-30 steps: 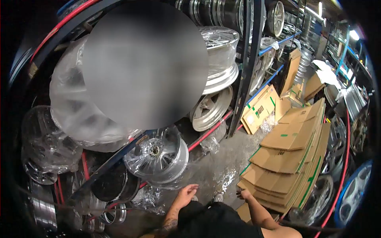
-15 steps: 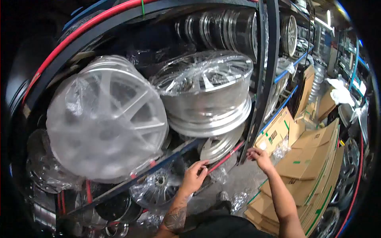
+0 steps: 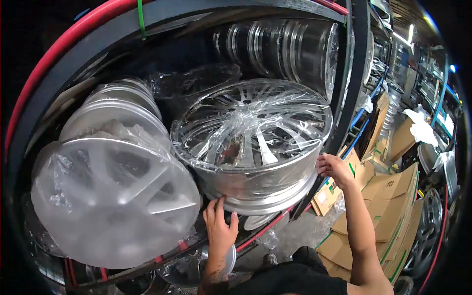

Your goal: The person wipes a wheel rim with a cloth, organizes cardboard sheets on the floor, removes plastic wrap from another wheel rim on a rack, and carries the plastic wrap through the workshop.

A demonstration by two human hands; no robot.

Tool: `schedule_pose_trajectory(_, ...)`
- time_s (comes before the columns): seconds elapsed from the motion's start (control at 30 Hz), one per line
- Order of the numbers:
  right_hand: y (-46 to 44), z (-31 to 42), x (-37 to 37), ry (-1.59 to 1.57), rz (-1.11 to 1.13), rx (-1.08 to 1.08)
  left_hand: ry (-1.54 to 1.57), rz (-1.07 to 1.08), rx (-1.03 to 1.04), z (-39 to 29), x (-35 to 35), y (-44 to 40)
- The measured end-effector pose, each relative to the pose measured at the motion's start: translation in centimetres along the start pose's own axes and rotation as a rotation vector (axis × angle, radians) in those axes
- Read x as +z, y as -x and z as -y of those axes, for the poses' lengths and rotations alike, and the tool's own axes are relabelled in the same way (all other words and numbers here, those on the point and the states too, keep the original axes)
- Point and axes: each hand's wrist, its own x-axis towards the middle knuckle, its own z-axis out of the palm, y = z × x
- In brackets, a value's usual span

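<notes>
A silver alloy wheel [image 3: 265,152] wrapped in clear plastic lies on the rack shelf, spoked face up and tilted toward me. My left hand [image 3: 221,228] is at the lower front of its barrel, fingers apart, the tips at the bottom lip. At the wheel's right side is my right hand [image 3: 335,169], its fingers loosely bent and close to the barrel; contact is hard to make out. Neither hand is closed around anything. Beside the left hand leans another wheel [image 3: 115,201], covered in frosted plastic.
More wheel barrels [image 3: 280,49] sit at the back of the shelf. A dark upright post [image 3: 351,83] stands just right of the wheel. Flattened cardboard boxes [image 3: 378,196] are stacked at the right. Red-edged rails [image 3: 263,230] run below the shelf.
My view has moved closer to the shelf. Both hands, earlier apart from the wrapped wheel, have come up to its front and right side. The wheel now shows more of its spoked face.
</notes>
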Motion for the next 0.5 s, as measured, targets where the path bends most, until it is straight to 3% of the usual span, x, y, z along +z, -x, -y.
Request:
schedule_pose_trajectory(0.13,-3.5,0.4,0.5,-0.098,0.016,-0.037,0.012,0.008,-0.085,-0.1,0.0,-0.5)
schedule_pose_trajectory(0.23,-4.8,0.9,1.6,-0.032,-0.104,-0.094,0.057,-0.042,-0.135,-0.3,0.6,-0.6)
schedule_pose_trajectory(0.5,-6.0,-0.5,0.5,-0.074,0.0,-0.181,0.019,-0.337,-0.246,-2.4,3.6,-2.2)
